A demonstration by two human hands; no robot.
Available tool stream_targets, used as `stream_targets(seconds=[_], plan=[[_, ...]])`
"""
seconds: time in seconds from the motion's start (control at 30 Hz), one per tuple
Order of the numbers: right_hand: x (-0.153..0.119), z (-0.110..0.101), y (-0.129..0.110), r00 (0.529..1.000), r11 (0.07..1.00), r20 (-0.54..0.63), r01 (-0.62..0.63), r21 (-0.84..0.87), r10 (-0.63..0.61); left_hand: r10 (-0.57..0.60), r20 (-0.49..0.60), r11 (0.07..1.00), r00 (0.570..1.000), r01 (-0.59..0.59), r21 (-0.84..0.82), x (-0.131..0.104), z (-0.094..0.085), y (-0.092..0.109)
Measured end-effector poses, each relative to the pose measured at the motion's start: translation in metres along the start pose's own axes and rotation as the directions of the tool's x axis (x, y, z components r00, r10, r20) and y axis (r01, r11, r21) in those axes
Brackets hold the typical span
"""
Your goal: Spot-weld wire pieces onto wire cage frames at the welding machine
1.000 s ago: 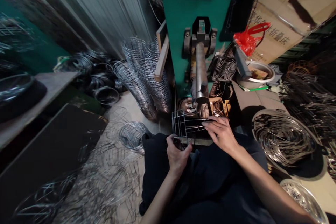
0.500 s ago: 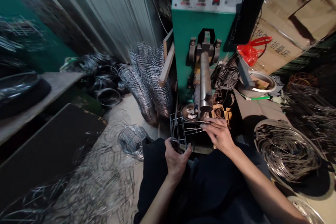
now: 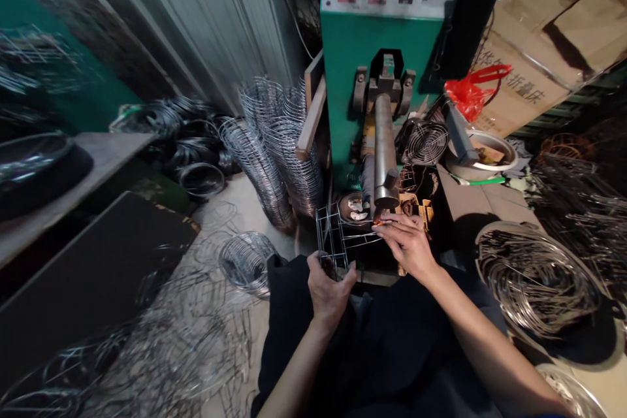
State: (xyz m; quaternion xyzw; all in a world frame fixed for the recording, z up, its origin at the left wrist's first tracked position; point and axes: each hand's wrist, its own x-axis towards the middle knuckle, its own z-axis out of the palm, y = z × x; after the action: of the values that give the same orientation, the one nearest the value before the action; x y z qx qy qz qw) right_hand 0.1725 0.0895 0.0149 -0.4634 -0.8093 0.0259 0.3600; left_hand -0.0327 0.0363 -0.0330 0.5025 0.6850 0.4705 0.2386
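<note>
A small frame of welded metal wire (image 3: 335, 235) sits below the arm of a green spot welder (image 3: 337, 91). My left hand (image 3: 329, 290) is closed round the frame's near end, thumb and fingers on either side. My right hand (image 3: 409, 245) pinches thin wire at the frame's right end, just under the thick metal electrode arm (image 3: 385, 144). An orange glow shows at its fingertips, where wire meets the electrode tip. I cannot tell whether that wire is a separate piece or part of the frame. On the welder's panel a red and a green lamp are lit.
Tall stacks of wire rings (image 3: 298, 163) stand left of the welder, with a wire coil (image 3: 247, 261) on the floor. To the right are a basin of bent wires (image 3: 533, 281), a metal bowl (image 3: 482, 170) and cardboard boxes (image 3: 533, 46). Loose wire litters the lower left floor.
The green lamp has come on and an orange glow has appeared at the electrode tip. The wire frame's right end has risen slightly toward the tip. Both hands keep their grip.
</note>
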Motion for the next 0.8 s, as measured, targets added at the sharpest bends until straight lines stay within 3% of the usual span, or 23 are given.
stream_targets(seconds=[0.2, 0.63, 0.73, 0.8], plan=[[0.001, -0.009, 0.001, 0.987, 0.987, -0.032, -0.155, 0.049, 0.156, -0.016, 0.046, 1.000, 0.999, 0.017, -0.026, 0.006, -0.007, 0.007], [0.014, -0.006, 0.017, 0.986, 0.983, -0.040, -0.155, 0.102, 0.159, 0.021, 0.083, 1.000, 0.996, -0.020, -0.012, 0.039, -0.001, 0.010], [0.010, -0.013, 0.017, 0.961, 0.936, -0.048, -0.254, 0.243, 0.273, 0.030, 0.086, 1.000, 0.996, -0.030, -0.010, 0.038, -0.003, 0.014], [-0.001, -0.025, 0.021, 0.914, 0.874, -0.067, -0.358, 0.330, 0.399, 0.029, 0.090, 1.000, 0.996, -0.028, -0.015, 0.033, -0.008, 0.019]])
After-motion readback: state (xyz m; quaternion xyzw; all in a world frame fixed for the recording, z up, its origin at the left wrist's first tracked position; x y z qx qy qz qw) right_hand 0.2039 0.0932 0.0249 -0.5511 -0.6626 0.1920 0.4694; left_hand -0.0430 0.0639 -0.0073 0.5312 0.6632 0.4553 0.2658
